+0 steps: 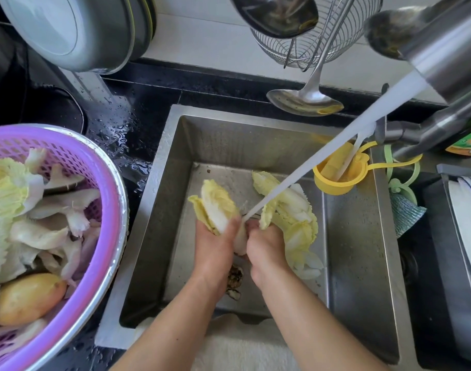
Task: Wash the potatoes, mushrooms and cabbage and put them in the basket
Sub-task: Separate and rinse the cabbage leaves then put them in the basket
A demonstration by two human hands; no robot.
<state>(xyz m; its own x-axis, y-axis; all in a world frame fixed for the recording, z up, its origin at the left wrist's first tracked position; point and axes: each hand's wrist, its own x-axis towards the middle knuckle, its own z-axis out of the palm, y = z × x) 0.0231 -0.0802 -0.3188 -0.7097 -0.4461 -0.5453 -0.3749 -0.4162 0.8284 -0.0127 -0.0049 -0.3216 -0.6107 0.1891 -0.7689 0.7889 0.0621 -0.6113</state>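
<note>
Pale yellow-green cabbage leaves [215, 204] stand up out of the left hand [215, 247], whose fingers curl round their white stalk end; the base of that stalk is hidden between the two hands, so how far it reaches down cannot be made out. Their long axis runs from the palm away from the person, tips pointing to the far wall of the sink [357, 263]. The right hand [266, 247] grips a second bunch of cabbage [295, 220] that fans out beyond and to the right of its knuckles, its lower leaves lying on the sink floor. A stream of water [336, 153] lands just where the two hands meet. Below the wrists some dark scraps [235, 279] lie on the sink floor, partly covered. Well to the left of the left hand, the purple basket [95, 223], cut off by the frame edge, holds cabbage, mushrooms [65, 202] and a potato [28, 298].
</note>
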